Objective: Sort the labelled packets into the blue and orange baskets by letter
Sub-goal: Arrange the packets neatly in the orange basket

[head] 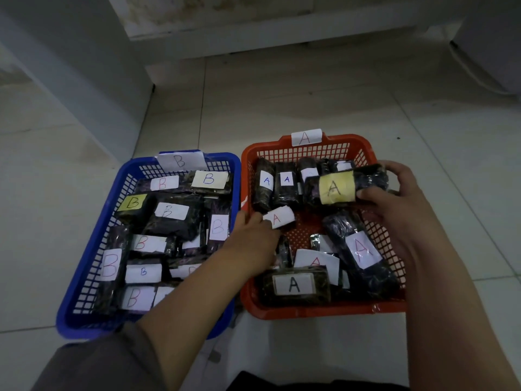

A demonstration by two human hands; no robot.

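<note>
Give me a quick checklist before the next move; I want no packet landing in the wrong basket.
1. Right hand grips the yellow-labelled A packet: ok.
2. That packet is over the orange basket, tagged A: ok.
3. Left hand pinches the red-lettered A packet, also inside the orange basket: ok.
4. Bare floor of the orange basket below the held packets: ok.
5. Blue basket shows only B labels: ok for those readable; some labels hidden by the left arm, cannot tell.

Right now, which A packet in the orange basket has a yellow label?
The packet with the yellow label, gripped by the right hand at the orange basket's far side; every other A label visible there is white.
</note>
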